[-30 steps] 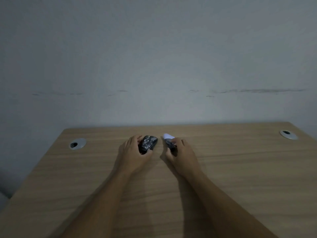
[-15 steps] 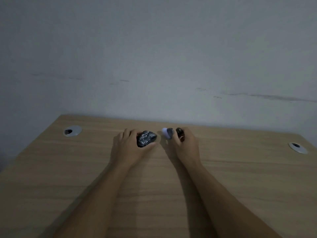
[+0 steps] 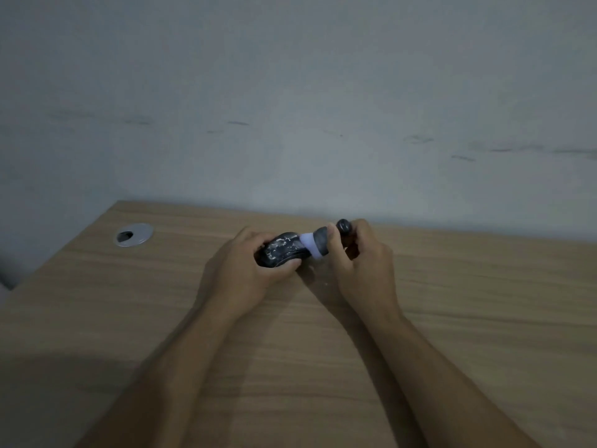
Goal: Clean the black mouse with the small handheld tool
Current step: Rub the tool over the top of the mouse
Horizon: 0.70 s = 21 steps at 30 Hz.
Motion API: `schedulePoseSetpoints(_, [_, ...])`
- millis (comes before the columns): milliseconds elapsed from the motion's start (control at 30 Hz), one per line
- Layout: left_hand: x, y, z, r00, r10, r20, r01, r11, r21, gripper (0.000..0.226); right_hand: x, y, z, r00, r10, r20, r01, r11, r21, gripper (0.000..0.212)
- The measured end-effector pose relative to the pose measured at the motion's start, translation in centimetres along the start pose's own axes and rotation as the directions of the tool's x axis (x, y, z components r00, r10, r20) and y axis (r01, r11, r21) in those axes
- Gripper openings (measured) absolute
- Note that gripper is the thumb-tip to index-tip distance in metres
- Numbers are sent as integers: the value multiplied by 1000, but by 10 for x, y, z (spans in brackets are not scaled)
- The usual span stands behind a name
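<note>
Mouse lies crosswise in left grip; right grip presses tool leftward.

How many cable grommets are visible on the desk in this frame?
1. A silver cable grommet sits near the desk's far left corner, left of the left hand. Another may lie outside the frame on the right.

I see the left hand gripping the black mouse on the wooden surface. The right hand holds the small tool, its white tip touching the mouse. A grey round cable hole sits far left.
</note>
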<state>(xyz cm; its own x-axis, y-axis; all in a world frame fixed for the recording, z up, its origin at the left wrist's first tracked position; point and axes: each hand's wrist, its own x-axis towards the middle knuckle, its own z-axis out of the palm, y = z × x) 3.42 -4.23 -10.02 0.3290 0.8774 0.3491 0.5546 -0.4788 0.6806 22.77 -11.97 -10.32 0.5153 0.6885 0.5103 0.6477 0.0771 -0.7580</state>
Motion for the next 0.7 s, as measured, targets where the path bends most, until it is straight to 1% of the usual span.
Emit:
schedulePoseSetpoints(100, [3, 2, 1, 1000, 21, -2, -21, 997, -73, 43, 4, 7, 0, 998, 57, -38, -58, 998, -26, 26])
schedulePoseSetpoints(200, [4, 3, 3, 999, 50, 23, -47, 994, -100, 45, 6, 9, -3, 991, 106, -84, -106, 994, 3, 26])
schedulePoseSetpoints(300, [6, 3, 3, 997, 68, 42, -63, 991, -116, 47, 3, 1, -7, 997, 42, -65, -39, 998, 56, 26])
schedulePoseSetpoints(367, [6, 6, 1, 994, 87, 67, -79, 991, -108, 49, 0, 1, -8, 999, 12, -31, -12, 1000, 18, 25])
schedulePoseSetpoints(467, [1, 2, 3, 993, 89, 72, -81, 991, -109, 51, 1, 12, -5, 998, 59, -26, -60, 997, -42, 25])
schedulePoseSetpoints(500, [-1, -3, 6, 995, 78, 60, -71, 991, -111, 51, 1, 16, -3, 997, 70, -25, -71, 997, -41, 25])
schedulePoseSetpoints(567, [-2, -4, 6, 995, 80, 59, -72, 990, -124, 51, 1, 13, -5, 996, 69, -58, -68, 998, 16, 26])
schedulePoseSetpoints(633, [-1, -3, 4, 995, 91, 51, -84, 989, -125, 49, -1, 5, -8, 999, 19, -49, -16, 998, 58, 24])
schedulePoseSetpoints(700, [1, -1, 3, 993, 102, 57, -93, 987, -129, 48, -3, -1, -8, 1000, -29, -7, 30, 998, 48, 21])
